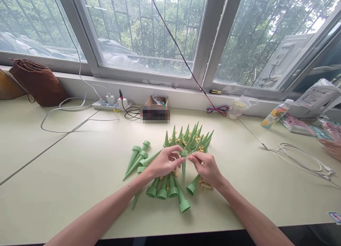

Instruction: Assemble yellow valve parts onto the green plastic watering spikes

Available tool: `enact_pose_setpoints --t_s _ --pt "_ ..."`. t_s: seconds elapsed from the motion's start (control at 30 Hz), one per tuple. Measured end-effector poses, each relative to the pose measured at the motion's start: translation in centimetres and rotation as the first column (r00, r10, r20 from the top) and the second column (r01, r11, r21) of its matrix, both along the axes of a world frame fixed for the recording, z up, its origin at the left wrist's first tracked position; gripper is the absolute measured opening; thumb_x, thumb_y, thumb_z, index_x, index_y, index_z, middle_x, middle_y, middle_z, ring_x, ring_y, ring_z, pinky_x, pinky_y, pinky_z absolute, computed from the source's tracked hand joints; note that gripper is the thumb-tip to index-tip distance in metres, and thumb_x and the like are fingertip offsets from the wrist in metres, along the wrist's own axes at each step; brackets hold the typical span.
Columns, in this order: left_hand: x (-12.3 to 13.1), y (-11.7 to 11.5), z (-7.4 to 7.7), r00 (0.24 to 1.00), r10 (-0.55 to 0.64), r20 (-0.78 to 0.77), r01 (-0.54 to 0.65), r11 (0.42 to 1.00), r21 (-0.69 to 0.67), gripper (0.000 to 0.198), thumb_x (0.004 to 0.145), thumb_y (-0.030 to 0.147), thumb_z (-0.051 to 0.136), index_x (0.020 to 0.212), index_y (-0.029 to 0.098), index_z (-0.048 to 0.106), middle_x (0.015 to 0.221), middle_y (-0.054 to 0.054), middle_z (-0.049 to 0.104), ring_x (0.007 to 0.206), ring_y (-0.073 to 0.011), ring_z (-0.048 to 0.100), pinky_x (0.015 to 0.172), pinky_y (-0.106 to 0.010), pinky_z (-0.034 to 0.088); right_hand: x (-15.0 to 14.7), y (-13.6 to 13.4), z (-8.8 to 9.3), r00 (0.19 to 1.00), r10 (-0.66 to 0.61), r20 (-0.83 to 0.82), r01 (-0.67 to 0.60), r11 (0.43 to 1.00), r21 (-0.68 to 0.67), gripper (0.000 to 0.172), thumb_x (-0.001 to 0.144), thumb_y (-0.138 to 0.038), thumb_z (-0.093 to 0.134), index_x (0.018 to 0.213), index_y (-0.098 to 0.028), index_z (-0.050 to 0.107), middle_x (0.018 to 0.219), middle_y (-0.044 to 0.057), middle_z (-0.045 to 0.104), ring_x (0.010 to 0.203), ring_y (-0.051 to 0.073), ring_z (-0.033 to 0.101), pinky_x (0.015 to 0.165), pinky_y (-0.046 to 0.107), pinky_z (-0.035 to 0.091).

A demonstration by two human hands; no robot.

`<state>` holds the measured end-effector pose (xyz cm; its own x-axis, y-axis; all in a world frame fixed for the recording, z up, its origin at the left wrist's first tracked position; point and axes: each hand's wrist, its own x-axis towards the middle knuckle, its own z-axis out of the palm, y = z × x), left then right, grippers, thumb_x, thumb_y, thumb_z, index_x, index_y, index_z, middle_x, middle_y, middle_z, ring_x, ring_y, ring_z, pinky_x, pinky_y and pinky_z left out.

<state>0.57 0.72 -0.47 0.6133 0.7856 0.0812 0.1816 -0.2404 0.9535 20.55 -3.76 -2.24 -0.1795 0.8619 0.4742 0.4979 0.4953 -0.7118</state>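
My left hand has its grip closed by the fingertips around a pale-green, cone-shaped plastic spike, point down, roughly midway between the front and back edges of the cream-coloured bench. My right hand pinches what looks like a small yellow piece, though fingers partly hide it.

One green spike — ridged cap up, point down — is held near-vertical by the left hand.

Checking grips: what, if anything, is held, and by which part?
The left hand holds a green spike by its wide end; whether the right hand holds anything can't be told.
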Motion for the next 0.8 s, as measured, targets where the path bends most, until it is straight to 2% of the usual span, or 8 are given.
enact_pose_setpoints --t_s 0.13,0.43,0.6,0.8 --pt "0.0 -0.03 0.09 1.0 -0.002 -0.004 0.002 1.0 0.015 0.031 0.086 0.043 0.064 0.103 0.018 0.058 0.067 0.0 0.064 0.058 -0.015 0.058 0.057 -0.027 0.05 -0.1 -0.01 0.15 1.0 -0.002 -0.008 0.002 1.0 -0.005 0.037 0.1 -0.038 0.048 0.072 -0.018 0.062 0.059 -0.001 0.053 0.052 0.013 0.042 0.05 0.025 0.038" --pt "0.08 -0.07 -0.1 1.0 -0.003 -0.009 0.004 0.993 0.118 0.025 0.089 0.04 0.061 0.103 0.019 0.058 0.071 0.0 0.062 0.065 -0.0156 0.061 0.068 -0.028 0.053 -0.17 0.03 0.37 0.999 0.013 -0.05 -0.017 0.997 -0.076 0.042 0.099 -0.039 0.048 0.063 -0.019 0.049 0.055 -0.004 0.037 0.05 0.011 0.031 0.048 0.025 0.029" --pt "0.13 -0.08 -0.09 1.0 0.007 -0.013 -0.005 0.992 0.128 0.023 0.09 0.038 0.06 0.103 0.019 0.057 0.071 0.001 0.061 0.064 -0.015 0.061 0.068 -0.028 0.052 -0.19 0.01 0.42 0.998 0.014 -0.056 -0.02 0.995 -0.1 0.037 0.099 -0.037 0.049 0.067 -0.019 0.053 0.057 -0.004 0.04 0.051 0.011 0.033 0.049 0.025 0.029" --pt "0.16 -0.02 0.01 1.0 0.023 -0.012 -0.022 0.993 0.117 0.023 0.09 0.038 0.06 0.102 0.018 0.056 0.068 0.001 0.06 0.062 -0.0147 0.06 0.067 -0.028 0.052 -0.25 -0.16 0.63 0.997 0.014 -0.072 -0.024 0.99 -0.136 0.036 0.101 -0.037 0.044 0.073 -0.018 0.057 0.058 -0.003 0.047 0.051 0.012 0.041 0.051 0.025 0.034"
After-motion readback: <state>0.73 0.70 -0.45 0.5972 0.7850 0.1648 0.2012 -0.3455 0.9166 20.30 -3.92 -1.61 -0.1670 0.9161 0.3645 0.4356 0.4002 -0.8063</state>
